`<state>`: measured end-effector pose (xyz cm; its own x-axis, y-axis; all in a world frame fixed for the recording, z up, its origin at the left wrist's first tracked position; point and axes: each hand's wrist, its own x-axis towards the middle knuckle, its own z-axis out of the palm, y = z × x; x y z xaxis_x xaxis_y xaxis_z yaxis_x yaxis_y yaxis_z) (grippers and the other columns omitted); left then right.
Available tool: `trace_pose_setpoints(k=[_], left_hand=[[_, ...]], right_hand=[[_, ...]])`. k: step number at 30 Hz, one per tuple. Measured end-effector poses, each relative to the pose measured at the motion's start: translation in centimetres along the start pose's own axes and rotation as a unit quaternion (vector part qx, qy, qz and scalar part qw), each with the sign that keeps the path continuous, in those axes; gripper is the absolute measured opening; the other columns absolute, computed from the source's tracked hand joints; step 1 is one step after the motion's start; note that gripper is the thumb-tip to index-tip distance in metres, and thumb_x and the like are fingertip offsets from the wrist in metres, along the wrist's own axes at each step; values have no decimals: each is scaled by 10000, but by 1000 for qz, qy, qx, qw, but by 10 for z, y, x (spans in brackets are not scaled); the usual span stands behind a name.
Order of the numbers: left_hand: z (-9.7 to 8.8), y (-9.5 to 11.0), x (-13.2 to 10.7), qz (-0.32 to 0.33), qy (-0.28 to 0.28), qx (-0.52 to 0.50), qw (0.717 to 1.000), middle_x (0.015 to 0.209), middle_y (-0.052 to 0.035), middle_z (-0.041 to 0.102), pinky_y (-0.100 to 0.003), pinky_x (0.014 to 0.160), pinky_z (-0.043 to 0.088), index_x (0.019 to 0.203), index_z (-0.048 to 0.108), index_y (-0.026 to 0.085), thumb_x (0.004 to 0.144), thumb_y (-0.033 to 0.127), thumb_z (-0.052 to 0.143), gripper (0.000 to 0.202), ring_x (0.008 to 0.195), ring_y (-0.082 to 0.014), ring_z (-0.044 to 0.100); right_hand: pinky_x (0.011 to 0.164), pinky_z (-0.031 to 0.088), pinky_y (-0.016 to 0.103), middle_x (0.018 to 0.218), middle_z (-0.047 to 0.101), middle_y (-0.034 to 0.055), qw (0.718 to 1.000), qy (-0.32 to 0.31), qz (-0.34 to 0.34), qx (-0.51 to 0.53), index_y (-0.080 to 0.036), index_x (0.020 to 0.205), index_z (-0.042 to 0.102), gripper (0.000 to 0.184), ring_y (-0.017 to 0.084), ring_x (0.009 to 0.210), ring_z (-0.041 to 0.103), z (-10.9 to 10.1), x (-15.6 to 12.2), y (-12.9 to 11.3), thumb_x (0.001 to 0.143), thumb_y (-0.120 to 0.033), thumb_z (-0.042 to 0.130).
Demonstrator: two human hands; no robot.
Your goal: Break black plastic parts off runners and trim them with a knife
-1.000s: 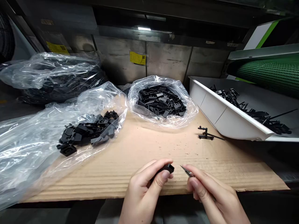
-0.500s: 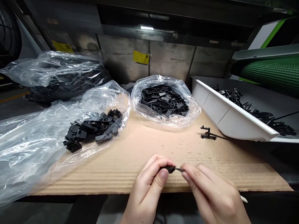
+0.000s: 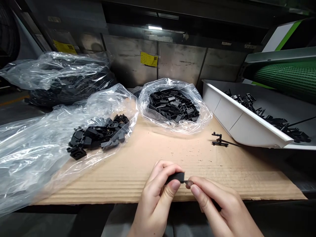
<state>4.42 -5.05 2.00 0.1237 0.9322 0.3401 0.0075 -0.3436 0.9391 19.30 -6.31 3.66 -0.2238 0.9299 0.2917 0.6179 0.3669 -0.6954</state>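
Observation:
My left hand [image 3: 159, 194] pinches a small black plastic part [image 3: 175, 178] between thumb and fingers, above the near edge of the cardboard. My right hand [image 3: 217, 200] is closed on a small knife, whose thin metal blade [image 3: 188, 183] shows at the fingertips. The blade's tip touches the right end of the part, or sits very close to it. The knife's handle is hidden by my right hand.
A clear bag of black parts [image 3: 172, 107] stands at the back of the cardboard [image 3: 148, 148]. Loose black parts [image 3: 98, 135] lie on plastic film at left, before a fuller bag [image 3: 71, 79]. At right are a black sprue [image 3: 219, 140] and a white tray [image 3: 247, 128] of parts.
The black part has turned in my left hand, showing a broader face. My right hand has rolled and shifted slightly, and the blade is angled differently against the part's end.

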Motion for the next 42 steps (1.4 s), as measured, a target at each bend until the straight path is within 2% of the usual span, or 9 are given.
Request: trace_pose_setpoints(k=[8,15,19,25,27,29,35,39,42], left_hand=[[1,0,0,4,7,8,1000,889,23,513,-168,760,375,929,574,271,872,123,449,202,872,-131,485],[2,-6,-4,32,21,77,996,926,3,514,-210,738,390,971,550,267,864,111,455,212,871,-156,496],[5,-11,-6,90,33,162,982,955,-28,495,-266,772,382,1029,513,255,852,66,452,265,908,-193,473],[10,-12,-6,138,42,202,969,974,-23,482,-264,825,351,1069,494,253,841,43,468,311,933,-184,450],[9,-9,-6,106,43,174,978,967,-21,503,-249,821,359,1054,518,249,851,58,461,285,934,-176,472],[7,-6,-5,58,33,124,990,928,-16,543,-229,780,386,1002,560,243,871,85,436,239,889,-164,515],[7,0,-3,-49,12,9,999,714,-15,569,-220,605,422,776,619,184,891,236,439,220,658,-152,550],[1,10,-4,-56,-51,0,997,678,-18,560,-209,585,436,719,616,183,897,250,412,279,644,-153,549],[-9,25,12,5,-96,108,990,702,-13,578,-199,590,448,799,617,188,904,233,384,259,643,-143,575]], right_hand=[[539,404,174,641,565,-48,1000,-5,7,27,-237,764,530,177,97,565,543,1,1,1,875,-264,395],[410,279,164,512,383,-58,966,-127,152,167,-189,603,398,357,57,436,341,-3,3,-9,876,-417,363],[326,203,109,430,417,-88,836,-207,299,411,-179,748,474,345,11,326,271,-1,2,-8,830,-510,425],[332,272,67,371,432,-103,622,-206,348,671,-184,742,477,242,-10,274,285,-6,2,-7,794,-407,558],[306,274,72,412,456,-106,589,-172,351,708,-200,769,482,210,-12,260,276,-11,2,-7,783,-382,587],[291,266,91,465,483,-95,626,-103,333,697,-208,778,488,194,-9,269,271,-13,3,-5,809,-387,556],[402,276,123,563,411,-81,846,44,215,486,-190,869,537,267,8,426,340,2,12,-5,741,-400,639],[348,200,151,553,346,-81,903,-42,198,378,-177,902,537,325,31,404,286,5,23,-1,753,-464,576],[362,248,172,544,336,-77,933,-14,195,302,-172,959,532,336,55,411,304,-4,24,11,804,-467,496]])
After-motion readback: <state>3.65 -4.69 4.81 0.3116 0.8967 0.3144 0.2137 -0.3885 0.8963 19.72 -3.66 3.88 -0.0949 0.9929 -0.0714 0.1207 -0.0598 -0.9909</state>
